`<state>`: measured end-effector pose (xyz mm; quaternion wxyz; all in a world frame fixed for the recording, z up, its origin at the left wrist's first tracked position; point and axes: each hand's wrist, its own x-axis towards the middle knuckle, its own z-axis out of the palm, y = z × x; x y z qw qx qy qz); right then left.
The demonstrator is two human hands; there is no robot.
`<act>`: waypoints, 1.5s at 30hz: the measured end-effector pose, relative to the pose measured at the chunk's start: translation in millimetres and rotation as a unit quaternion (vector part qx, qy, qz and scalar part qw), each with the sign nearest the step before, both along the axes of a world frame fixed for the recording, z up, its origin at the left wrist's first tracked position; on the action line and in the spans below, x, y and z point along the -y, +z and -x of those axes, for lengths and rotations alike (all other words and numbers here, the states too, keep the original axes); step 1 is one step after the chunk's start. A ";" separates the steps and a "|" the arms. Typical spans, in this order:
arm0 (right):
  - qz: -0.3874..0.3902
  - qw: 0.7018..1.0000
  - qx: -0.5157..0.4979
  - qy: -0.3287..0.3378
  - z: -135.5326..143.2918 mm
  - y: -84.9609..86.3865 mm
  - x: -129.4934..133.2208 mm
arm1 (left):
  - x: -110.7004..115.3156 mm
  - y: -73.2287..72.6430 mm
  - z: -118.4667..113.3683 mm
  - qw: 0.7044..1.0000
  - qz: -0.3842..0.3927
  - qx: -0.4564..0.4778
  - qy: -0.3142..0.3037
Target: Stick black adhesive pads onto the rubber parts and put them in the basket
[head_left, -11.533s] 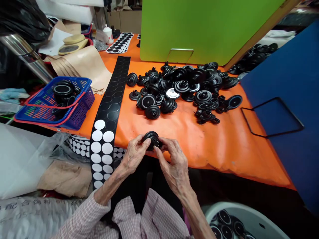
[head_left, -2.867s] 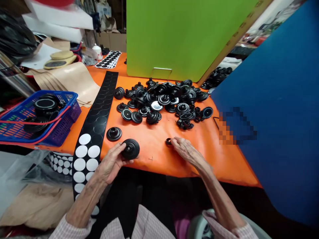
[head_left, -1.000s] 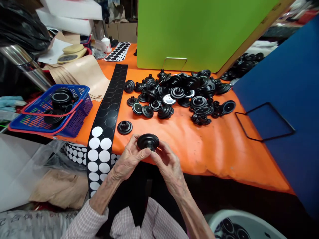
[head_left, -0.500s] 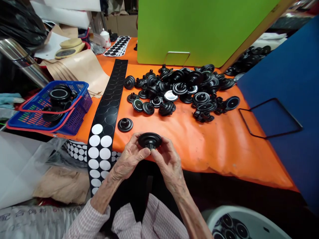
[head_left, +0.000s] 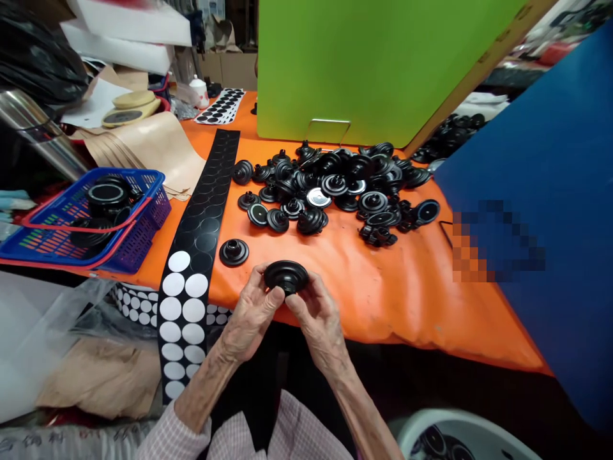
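Between both hands, just over the table's front edge, is a round black stepped plastic disc with a short stem pointing toward me. My left hand grips its left rim, with the thumb at the stem. On the opposite side my right hand holds the rim the same way. A similar black disc lies alone on the table, stem up, beyond my left hand. Left of that runs a black strip of round stickers; white circles show along its near part, which hangs off the edge.
A pile of black discs covers the middle of the orange table. Green and blue boards stand behind and at right. A blue basket holds black parts at left. A white tub sits below, lower right.
The view has shifted slightly, so the table's things sit lower and further left. The disc has tipped a little, showing more of its stepped face. Both hands keep their hold.
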<state>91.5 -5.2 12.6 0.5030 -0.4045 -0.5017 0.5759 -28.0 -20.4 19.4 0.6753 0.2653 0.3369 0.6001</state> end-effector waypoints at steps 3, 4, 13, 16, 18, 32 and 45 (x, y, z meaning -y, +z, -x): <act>0.016 1.000 0.011 -0.012 6.1 3.0 4.1 | 2.5 -3.8 2.6 1.000 0.000 -0.014 0.000; 0.017 1.000 0.018 -0.013 7.6 3.5 5.2 | 4.0 -4.1 2.4 1.000 0.000 -0.024 0.006; 0.001 0.981 0.193 0.033 -18.0 1.2 -34.1 | -22.6 -8.4 12.2 0.966 0.032 -0.253 0.048; -0.096 0.937 0.328 -0.075 -30.1 -1.8 -82.2 | -47.7 -15.9 22.4 0.897 0.022 -0.424 0.123; -0.160 0.895 0.398 -0.119 -31.3 -7.4 -116.6 | -58.5 -19.5 25.9 0.854 0.004 -0.499 0.149; -0.312 0.874 0.371 -0.044 -40.8 1.7 -51.6 | -33.7 10.9 -13.5 0.955 0.064 -0.288 -0.018; -0.168 0.930 0.299 0.132 -46.4 15.1 -26.0 | -16.6 6.6 7.8 0.975 0.061 -0.127 -0.169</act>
